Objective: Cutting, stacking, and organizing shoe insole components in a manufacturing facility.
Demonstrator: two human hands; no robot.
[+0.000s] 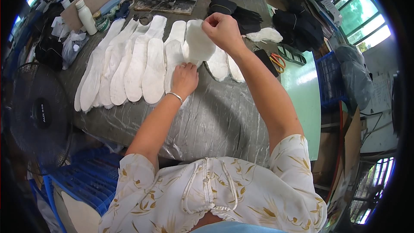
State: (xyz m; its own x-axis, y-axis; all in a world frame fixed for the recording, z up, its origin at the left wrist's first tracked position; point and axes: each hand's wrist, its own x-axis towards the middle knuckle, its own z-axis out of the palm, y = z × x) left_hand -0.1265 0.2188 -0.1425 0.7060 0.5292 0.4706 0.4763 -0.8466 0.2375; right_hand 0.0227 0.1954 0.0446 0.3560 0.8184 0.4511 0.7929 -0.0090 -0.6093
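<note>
Several white insoles (142, 60) already lie in an overlapping row on the surface (215, 112), while your right hand (222, 30) fingers pinch another insole (199, 43) and your left hand (184, 80) rests flat on the next.

A loose cream blouse (224, 198) of thin, soft cloth, with golden-brown leaves and twigs printed all over. Short, wide sleeves, ending just past the elbows, with wavy edges. White cord loops stitched down the middle of the chest, like little round buttonholes. A strip of light blue cloth (235, 228) peeking out below the blouse hem. Bare forearms. A thin silver bangle (175, 96) round the wrist of the left hand (184, 79). A small ring on one finger of that hand. Nothing worn on the right hand (223, 30).
</note>
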